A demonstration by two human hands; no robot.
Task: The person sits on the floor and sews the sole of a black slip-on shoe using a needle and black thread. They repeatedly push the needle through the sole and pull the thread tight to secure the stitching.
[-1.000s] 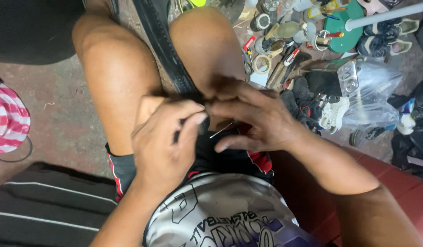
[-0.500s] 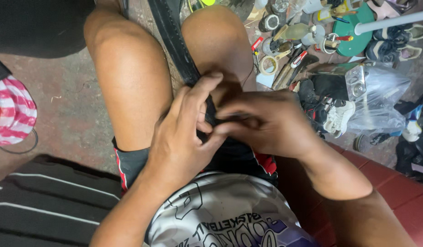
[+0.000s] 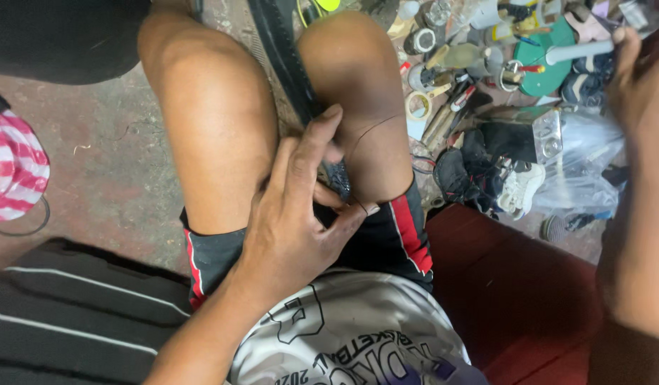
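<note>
Black rubber tyre strip [image 3: 290, 60] runs between the person's bare knees, pinched by the left hand [image 3: 301, 214].
Left hand fingers press on the tyre just above the black shorts with red stripes [image 3: 404, 239]. Right hand [image 3: 646, 78], raised at the right edge, is wrapped around a pale grey rod [image 3: 579, 51] above scattered tools and tape rolls [image 3: 443, 93] on the floor.

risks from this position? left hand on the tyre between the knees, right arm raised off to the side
1. Only the left hand pins the black tyre between the knees; it could twist or slip loose.
2. A thin thread runs taut across the knee; a pull might snap it or cut skin.
3. The right hand is up beside the crowded tool pile, at the frame edge; it may knock items over.
</note>
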